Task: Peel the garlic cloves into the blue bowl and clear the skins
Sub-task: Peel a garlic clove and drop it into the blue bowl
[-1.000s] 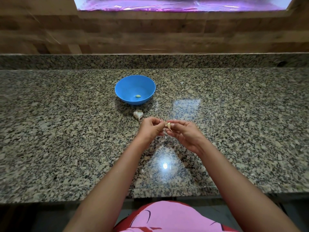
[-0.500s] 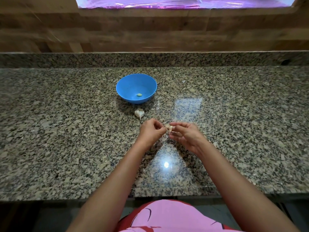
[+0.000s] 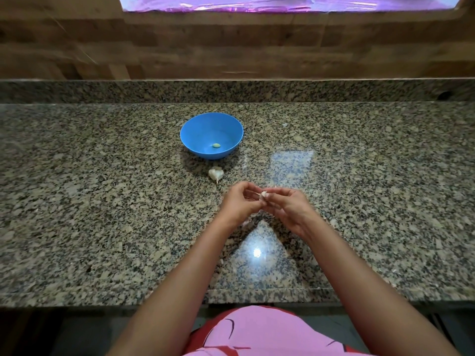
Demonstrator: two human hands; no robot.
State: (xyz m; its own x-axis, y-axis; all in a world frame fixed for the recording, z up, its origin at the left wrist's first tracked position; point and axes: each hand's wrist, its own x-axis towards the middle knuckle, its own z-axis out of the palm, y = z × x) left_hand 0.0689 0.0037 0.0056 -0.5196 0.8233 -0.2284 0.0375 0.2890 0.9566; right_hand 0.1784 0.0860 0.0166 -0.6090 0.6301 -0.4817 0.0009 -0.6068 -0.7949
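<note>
One peeled clove point(image 3: 216, 145) sits in the blue bowl point(image 3: 195, 134). The left hand point(image 3: 240, 204) and right hand point(image 3: 288, 206) pinch a second clove point(image 3: 263, 196). The garlic cluster point(image 3: 215, 173) and clearing skins seemingly remain.

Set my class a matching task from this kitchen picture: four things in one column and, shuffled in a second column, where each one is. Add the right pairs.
Things
1. blue bowl
2. peeled clove
3. garlic piece
4. white clove

Places
A. pinched between the left hand and the right hand
B. on the counter, between the bowl and the hands
C. inside the bowl
D. on the counter, farthest of the four from the person

Pairs: 1-D; 2-C; 3-B; 4-A
</note>
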